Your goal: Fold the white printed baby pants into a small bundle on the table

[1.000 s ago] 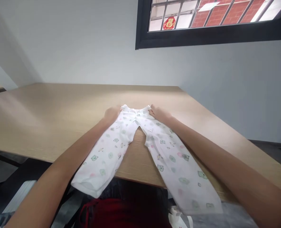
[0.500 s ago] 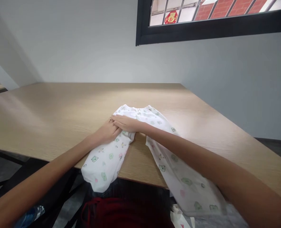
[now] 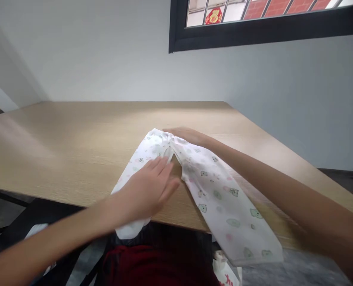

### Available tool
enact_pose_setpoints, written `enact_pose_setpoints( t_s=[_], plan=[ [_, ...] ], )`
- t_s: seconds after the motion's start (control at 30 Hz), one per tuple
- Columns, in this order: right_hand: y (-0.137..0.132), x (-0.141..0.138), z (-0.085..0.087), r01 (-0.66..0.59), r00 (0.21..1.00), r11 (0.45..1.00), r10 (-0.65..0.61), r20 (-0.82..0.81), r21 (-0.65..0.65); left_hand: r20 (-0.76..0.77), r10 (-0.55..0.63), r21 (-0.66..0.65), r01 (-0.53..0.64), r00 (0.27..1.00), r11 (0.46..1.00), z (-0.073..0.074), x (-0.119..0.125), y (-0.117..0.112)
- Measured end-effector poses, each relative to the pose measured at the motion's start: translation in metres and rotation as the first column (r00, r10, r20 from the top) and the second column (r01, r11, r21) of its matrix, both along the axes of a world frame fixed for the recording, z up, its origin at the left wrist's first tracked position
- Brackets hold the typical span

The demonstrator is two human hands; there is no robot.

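White baby trousers [image 3: 224, 198] with green bear prints lie on the table, both legs hanging over its front edge. The waistband is drawn together at the far end, with a gap between the legs below it. Slightly blurred by motion, my left hand [image 3: 149, 184] is over the left leg, fingers stretched out and thumb apart, gripping nothing. Along the far right edge of the waistband lies my right hand [image 3: 187, 135]. Its fingers are extended and fairly flat, and the cloth partly hides their near side.
The wooden table [image 3: 90, 139] reaches back to a grey wall [image 3: 111, 51]. A dark-framed window [image 3: 254, 29] is at upper right. Below the front edge are a white bag with red print [image 3: 225, 274] and dark red clothing [image 3: 158, 266].
My hands have parted. My left hand has come nearer over the left leg; my right has moved to the waistband's far right edge. The waistband has gone from spread to bunched.
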State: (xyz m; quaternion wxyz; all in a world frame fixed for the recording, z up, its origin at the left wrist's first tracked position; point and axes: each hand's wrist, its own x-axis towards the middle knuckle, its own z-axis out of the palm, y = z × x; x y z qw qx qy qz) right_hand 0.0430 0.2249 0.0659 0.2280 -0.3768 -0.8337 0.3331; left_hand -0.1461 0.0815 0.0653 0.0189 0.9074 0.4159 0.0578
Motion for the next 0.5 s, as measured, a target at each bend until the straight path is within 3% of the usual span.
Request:
enact_pose_setpoints(
  t_s=[0.1,0.17,0.2,0.3,0.37,0.4,0.5],
  plan=[
    [-0.012,0.036,-0.006,0.014,0.998,0.998,-0.01,0.056,-0.066,0.008,-0.16,-0.129,0.159,0.987,0.979,0.003,0.06,0.069],
    [-0.01,0.051,-0.019,0.008,0.987,0.998,0.003,0.161,-0.067,-0.002,-0.193,-0.184,0.189,0.981,0.965,-0.001,0.09,0.088],
    [-0.007,0.056,-0.026,-0.021,0.977,0.999,0.029,0.21,-0.037,-0.004,-0.209,-0.194,0.204,0.978,0.96,-0.005,0.099,0.086],
    [0.01,0.063,-0.05,-0.122,0.945,0.98,0.066,0.32,0.158,0.009,-0.283,-0.173,0.281,0.959,0.944,-0.023,0.108,0.041],
    [0.022,0.063,-0.06,-0.071,0.925,0.961,-0.037,0.379,0.267,0.036,-0.37,-0.133,0.372,0.928,0.919,-0.038,0.105,-0.005],
    [0.028,0.063,-0.063,-0.012,0.91,0.955,-0.113,0.4,0.297,0.071,-0.414,-0.06,0.418,0.907,0.906,-0.047,0.103,-0.026],
    [0.037,0.062,-0.067,0.169,0.862,0.926,-0.304,0.405,0.337,0.178,-0.379,0.279,0.323,0.908,0.904,-0.069,0.108,-0.068]
  ],
)
